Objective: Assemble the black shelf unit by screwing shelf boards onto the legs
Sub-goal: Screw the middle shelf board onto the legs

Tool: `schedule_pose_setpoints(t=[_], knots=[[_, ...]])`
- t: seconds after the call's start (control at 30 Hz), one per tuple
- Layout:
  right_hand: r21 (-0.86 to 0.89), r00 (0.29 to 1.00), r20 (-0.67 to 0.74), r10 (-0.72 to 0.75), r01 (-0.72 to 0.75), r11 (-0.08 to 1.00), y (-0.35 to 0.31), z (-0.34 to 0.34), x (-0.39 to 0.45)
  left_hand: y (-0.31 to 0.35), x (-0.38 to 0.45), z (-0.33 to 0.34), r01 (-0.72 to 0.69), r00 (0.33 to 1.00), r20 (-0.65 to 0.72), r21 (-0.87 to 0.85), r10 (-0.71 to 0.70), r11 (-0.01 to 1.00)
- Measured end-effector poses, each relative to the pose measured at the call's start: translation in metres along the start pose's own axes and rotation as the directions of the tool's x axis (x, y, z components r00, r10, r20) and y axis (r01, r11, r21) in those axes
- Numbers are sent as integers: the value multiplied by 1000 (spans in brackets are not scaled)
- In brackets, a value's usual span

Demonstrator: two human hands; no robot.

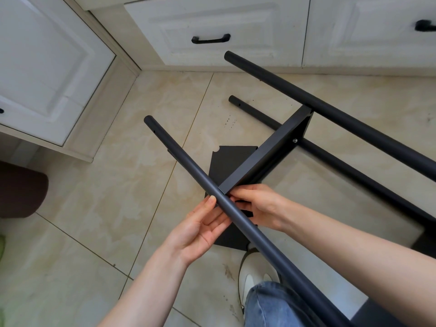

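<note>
Head view: left hand [203, 230] cradling black leg [188, 171] open-fingered, right hand [257, 206] pinching at shelf board [266, 149] corner.

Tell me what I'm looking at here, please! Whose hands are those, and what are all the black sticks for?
The camera sits on a person's head and looks down, so you see that person's own two hands. The long black sticks are legs for a shelf. The left hand steadies the nearest leg from below, thumb resting on top. The right hand reaches in where that leg meets a black shelf board; what its fingertips are doing is hidden. Two more legs, a far leg and a lower leg, already touch the board. Another flat black board lies on the tiled floor. White cabinets stand behind. A shoe peeks out below.
</note>
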State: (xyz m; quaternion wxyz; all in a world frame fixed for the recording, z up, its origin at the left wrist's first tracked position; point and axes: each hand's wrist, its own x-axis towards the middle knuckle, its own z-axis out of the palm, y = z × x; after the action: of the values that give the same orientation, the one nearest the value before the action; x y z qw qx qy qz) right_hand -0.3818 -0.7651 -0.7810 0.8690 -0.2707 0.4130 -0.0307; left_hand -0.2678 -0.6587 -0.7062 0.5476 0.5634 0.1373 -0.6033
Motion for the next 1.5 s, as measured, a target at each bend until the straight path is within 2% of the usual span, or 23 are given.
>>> schedule_pose_setpoints(t=[0.2, 0.4, 0.5, 0.77, 1.0, 1.3, 1.5], knots=[[-106, 998, -60, -13, 7, 994, -2, 4, 5, -1, 2, 0, 6, 1000, 7, -3, -6, 1000], [49, 998, -19, -63, 64, 997, 3, 9, 2, -2, 3, 0, 9, 1000, 16, -15, -9, 1000], [82, 999, -3, -37, 37, 996, 2, 3, 0, -2, 4, 0, 8, 1000, 20, -11, -8, 1000], [55, 1000, -15, 11, -10, 998, 3, 0, 3, -4, 4, 0, 11, 999, 30, -23, -10, 1000], [66, 1000, -8, -6, 7, 998, 0, 1, 2, -4, 5, 0, 13, 1000, 24, -26, -13, 1000], [-12, 998, -53, 43, -43, 999, 2, -1, 6, -5, 7, -2, 16, 999, 38, -27, -15, 1000], [32, 999, -24, 44, -43, 999, 0, 0, 4, -5, 6, -2, 11, 999, 42, -21, -10, 1000]])
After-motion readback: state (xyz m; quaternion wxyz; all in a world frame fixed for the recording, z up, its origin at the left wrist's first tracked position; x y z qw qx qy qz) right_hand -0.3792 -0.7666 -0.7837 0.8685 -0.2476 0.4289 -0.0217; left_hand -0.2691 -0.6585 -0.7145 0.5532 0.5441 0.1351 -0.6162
